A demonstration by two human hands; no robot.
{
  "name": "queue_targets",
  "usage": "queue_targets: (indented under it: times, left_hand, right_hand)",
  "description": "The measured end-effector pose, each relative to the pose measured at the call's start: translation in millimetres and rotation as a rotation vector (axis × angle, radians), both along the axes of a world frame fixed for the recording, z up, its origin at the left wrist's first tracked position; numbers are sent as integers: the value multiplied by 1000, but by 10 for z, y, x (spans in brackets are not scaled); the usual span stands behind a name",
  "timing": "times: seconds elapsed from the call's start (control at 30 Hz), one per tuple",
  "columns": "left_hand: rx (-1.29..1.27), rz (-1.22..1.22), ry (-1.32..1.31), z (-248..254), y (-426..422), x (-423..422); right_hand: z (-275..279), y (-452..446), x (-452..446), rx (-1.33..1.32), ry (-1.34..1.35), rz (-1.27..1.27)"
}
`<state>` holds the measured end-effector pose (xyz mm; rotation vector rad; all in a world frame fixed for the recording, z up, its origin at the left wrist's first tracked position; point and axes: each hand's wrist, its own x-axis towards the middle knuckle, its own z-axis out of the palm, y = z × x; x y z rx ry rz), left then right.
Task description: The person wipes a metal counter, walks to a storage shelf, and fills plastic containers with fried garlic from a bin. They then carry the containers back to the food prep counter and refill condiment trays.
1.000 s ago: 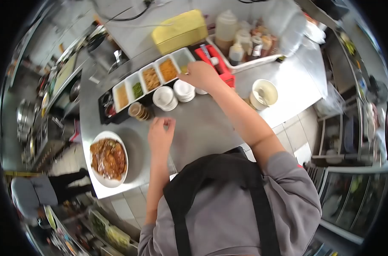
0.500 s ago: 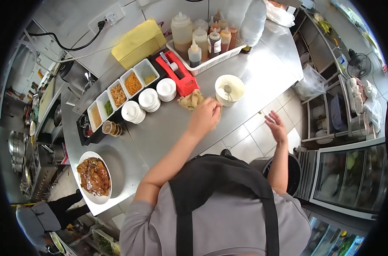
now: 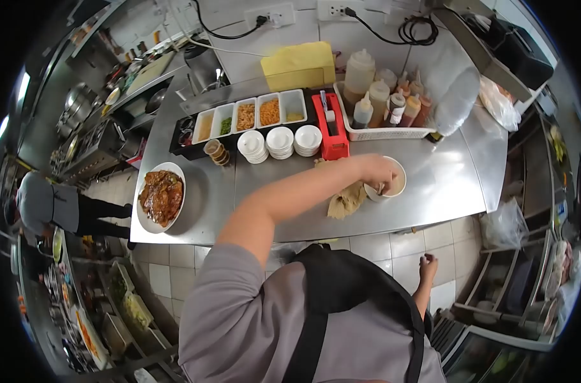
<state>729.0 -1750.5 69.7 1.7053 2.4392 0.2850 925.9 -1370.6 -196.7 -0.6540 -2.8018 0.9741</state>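
My left hand (image 3: 381,173) is over the white bowl (image 3: 400,182), with its fingers pinched together and pointing down inside the rim. Whatever the fingers hold is hidden beneath them. A crumpled tan cloth (image 3: 347,201) lies on the steel table just left of the bowl, partly under my forearm. Away from the table edge, above the floor, my right hand (image 3: 428,263) hangs with loosely bent fingers and nothing visible in it.
A red tape dispenser (image 3: 334,137) stands behind the cloth, beside a white basket (image 3: 392,134) of squeeze bottles. Stacked small white dishes (image 3: 279,142) sit before a rack of topping tubs. A white dish (image 3: 177,210) of sauced meat is far left. Another person (image 3: 60,201) stands left.
My left hand has gone from the cloth to the bowl, covering the spoon seen there earlier. My right hand has lowered and its fingers have bent. The head view has turned.
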Motion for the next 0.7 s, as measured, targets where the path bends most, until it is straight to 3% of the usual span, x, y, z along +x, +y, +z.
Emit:
queue_targets:
  times: [0.1,0.17,0.23,0.27,0.4,0.5,0.57,0.7]
  left_hand:
    - [-11,-2,-18,77,8,38]
    - [108,162,-134,158,-11,18]
    - [244,213,-85,133,-63,-32]
    - [392,250,-84,86,-72,-8]
    - [337,378,-126,52,-23,100]
    - [453,320,-14,-85,-8,244]
    - [560,333,-33,-125,-9,281]
    - [673,478,-142,59,-113,458]
  right_hand:
    - [-62,-7,48,-45,-105,27]
    - [-290,62,39,-76,-106,23]
    - [-895,333,-54,-148,-187,81]
    - [-823,251,-157,-150,-173,94]
    - [-785,181,-130,-306,-271,14]
    - [-579,-84,-60,-448,-283,-22]
    - [-560,-155,-32,-622,-399,-208]
    - [-1138,-68,227,-670,-430,-252]
